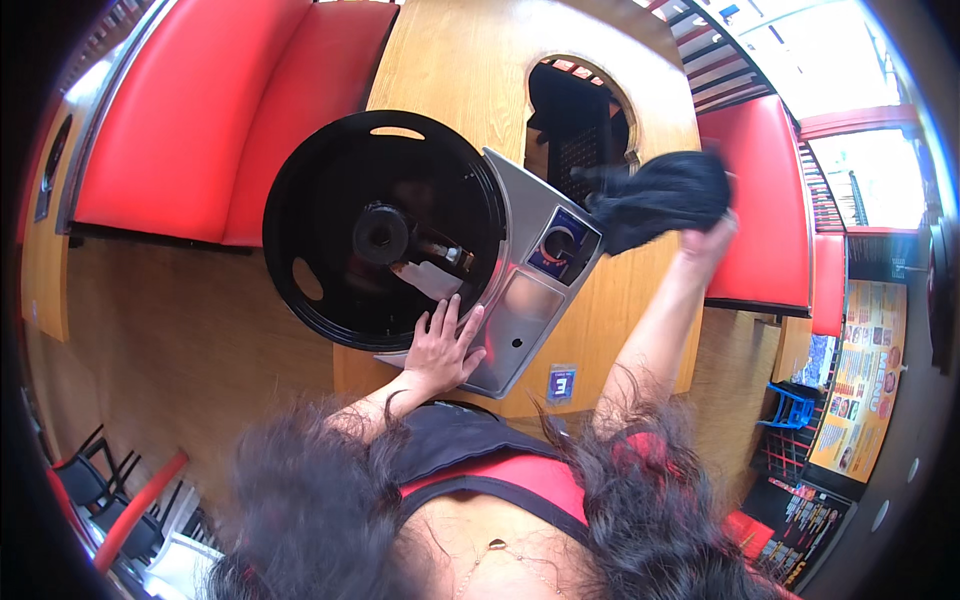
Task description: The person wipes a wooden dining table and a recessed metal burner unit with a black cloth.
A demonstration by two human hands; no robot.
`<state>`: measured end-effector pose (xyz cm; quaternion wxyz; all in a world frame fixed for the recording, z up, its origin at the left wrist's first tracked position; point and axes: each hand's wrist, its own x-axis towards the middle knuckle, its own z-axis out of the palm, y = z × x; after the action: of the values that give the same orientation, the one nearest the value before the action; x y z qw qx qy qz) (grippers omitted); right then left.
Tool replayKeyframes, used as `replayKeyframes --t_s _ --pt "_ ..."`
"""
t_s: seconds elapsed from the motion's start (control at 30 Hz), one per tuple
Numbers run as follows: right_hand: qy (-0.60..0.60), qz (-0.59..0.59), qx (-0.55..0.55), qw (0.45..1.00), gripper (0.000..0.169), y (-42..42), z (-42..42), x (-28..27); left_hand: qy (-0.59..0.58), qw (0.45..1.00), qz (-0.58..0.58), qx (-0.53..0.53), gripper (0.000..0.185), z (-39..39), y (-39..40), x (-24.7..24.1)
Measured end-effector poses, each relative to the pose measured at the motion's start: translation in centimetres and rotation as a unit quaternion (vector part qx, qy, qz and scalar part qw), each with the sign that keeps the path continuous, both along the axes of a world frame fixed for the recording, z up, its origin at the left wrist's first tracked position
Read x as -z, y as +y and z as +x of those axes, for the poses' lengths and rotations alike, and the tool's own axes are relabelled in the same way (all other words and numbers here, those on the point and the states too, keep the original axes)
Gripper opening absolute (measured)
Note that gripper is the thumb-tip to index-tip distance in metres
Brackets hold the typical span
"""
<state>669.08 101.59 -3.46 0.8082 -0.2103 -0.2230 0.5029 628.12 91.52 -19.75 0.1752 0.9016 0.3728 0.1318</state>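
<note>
A portable tabletop gas stove [517, 300] lies askew over the wooden table, with a round black pan-shaped burner tray [322, 195] on its left side. In the tray's middle is a dark ring burner [381, 234], with a metal tube and a pale patch beside it. My left hand [442, 345] lies flat, fingers spread, over the near rim of the tray and the stove's metal body. Out to the right, my right hand [709, 236] grips a bunched black cloth [664, 199], blurred by motion, near the stove's control knob [559, 244].
The wooden table [450, 67] has a rounded cutout [581, 120] behind the stove. Red padded benches [187, 127] stand left and right [757, 210]. A small tag [561, 384] sits on the table's near edge. The tray overhangs the table's left side above the floor [180, 322].
</note>
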Motion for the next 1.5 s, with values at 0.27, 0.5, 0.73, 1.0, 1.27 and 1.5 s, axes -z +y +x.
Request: replayKeyframes --t_s 0.27,0.5,0.73,1.0,1.27,1.5 --pt "-0.552 -0.174 0.11 0.808 0.044 4.0 -14.7 -3.9 -0.024 0.999 0.019 0.016 0.074 0.6 0.1 -0.3" --pt "-0.832 -0.084 0.2 0.51 0.028 5.4 -20.0 9.7 -0.009 1.0 0.026 0.004 0.076 0.7 0.5 -1.5" --pt "-0.795 -0.115 0.25 0.541 0.011 1.9 -16.5 9.0 -0.003 0.999 0.048 0.004 0.08 0.2 0.2 -0.6" --pt "-0.167 -0.079 0.169 0.968 0.038 -5.6 -6.8 -9.5 -0.07 0.997 0.028 -0.006 0.072 0.2 0.1 0.1" --pt "-0.389 -0.214 0.019 0.896 0.013 -14.8 -23.2 6.2 -0.246 0.966 -0.082 -0.013 0.06 -0.7 0.7 0.0" --pt "-0.758 -0.301 0.1 0.569 0.053 -18.4 -25.1 17.6 -0.21 0.977 -0.031 -0.017 0.052 -1.0 0.4 0.5"
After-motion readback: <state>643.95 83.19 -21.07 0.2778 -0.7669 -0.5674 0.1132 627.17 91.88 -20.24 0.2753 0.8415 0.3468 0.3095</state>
